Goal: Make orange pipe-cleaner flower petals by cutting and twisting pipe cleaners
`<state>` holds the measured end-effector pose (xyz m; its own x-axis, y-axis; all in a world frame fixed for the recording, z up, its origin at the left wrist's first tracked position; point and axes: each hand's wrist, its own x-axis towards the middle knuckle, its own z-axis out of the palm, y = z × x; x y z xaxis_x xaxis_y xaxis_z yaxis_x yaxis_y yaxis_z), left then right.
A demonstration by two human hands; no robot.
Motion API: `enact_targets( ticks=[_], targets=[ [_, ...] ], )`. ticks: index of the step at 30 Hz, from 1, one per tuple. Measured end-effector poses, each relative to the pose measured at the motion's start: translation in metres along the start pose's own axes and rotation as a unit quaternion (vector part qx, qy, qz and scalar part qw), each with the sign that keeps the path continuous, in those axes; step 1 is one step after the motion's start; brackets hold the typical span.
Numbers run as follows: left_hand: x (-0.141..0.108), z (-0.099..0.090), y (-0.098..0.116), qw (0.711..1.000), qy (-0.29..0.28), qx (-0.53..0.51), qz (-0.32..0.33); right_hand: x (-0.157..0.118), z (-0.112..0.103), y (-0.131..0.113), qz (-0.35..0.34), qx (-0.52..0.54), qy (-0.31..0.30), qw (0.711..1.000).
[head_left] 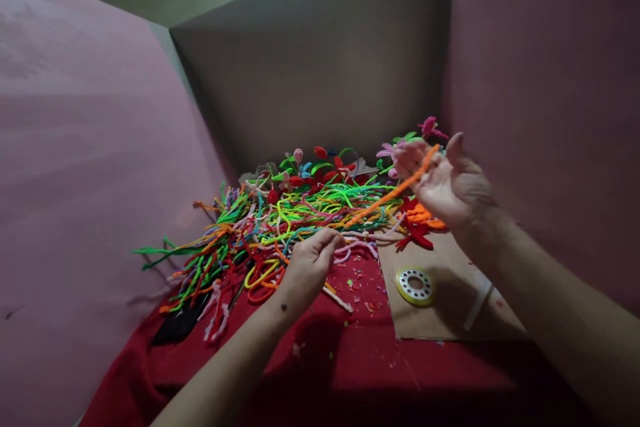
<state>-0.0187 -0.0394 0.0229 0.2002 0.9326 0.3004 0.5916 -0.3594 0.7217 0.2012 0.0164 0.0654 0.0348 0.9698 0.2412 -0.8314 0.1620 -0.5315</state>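
Observation:
An orange pipe cleaner (pixel 387 197) slants up to the right between my two hands. Its lower end is at my left hand (pixel 311 263), whose thumb and fingers are pinched together above the red cloth. My right hand (pixel 443 183) is raised with the palm showing and the fingers and thumb spread; the strip's upper end lies across the palm and fingers, not gripped. Behind and left of my left hand spreads a tangled heap of colourful pipe cleaners (pixel 300 213). Orange and red fuzzy pieces (pixel 417 219) lie below my right hand.
A brown board (pixel 420 323) on the red cloth (pixel 365 360) bears a yellow-rimmed tape roll (pixel 415 286) and a pale strip (pixel 479 305). Fuzzy flowers (pixel 320 170) stand behind the heap. A black object (pixel 180 323) lies at the left. Small coloured scraps dot the cloth.

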Motion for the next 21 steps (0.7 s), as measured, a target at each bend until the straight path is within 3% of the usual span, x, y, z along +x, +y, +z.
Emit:
enact_targets(
  ticks=[3, 6, 8, 14, 21],
  targets=[
    [0.011, 0.007, -0.005, 0.999, 0.009, -0.043, -0.023, -0.011, -0.004, 0.035, 0.085, -0.035, -0.028, 0.995],
    [0.019, 0.016, -0.006, 0.999, -0.004, -0.040, 0.000, -0.028, -0.006, 0.069, 0.172, -0.067, -0.084, 0.979],
    [0.022, 0.023, -0.005, 0.999, -0.014, -0.020, 0.020, -0.036, -0.007, 0.082, 0.184, -0.072, -0.092, 0.976],
    [0.016, 0.035, -0.008, 0.995, -0.067, 0.035, 0.071, -0.024, -0.020, 0.067, 0.112, -0.062, 0.019, 0.992],
    [0.000, 0.023, -0.015, 0.983, -0.128, 0.109, 0.074, -0.009, -0.036, 0.051, 0.062, -0.041, 0.087, 0.993]
  ],
)
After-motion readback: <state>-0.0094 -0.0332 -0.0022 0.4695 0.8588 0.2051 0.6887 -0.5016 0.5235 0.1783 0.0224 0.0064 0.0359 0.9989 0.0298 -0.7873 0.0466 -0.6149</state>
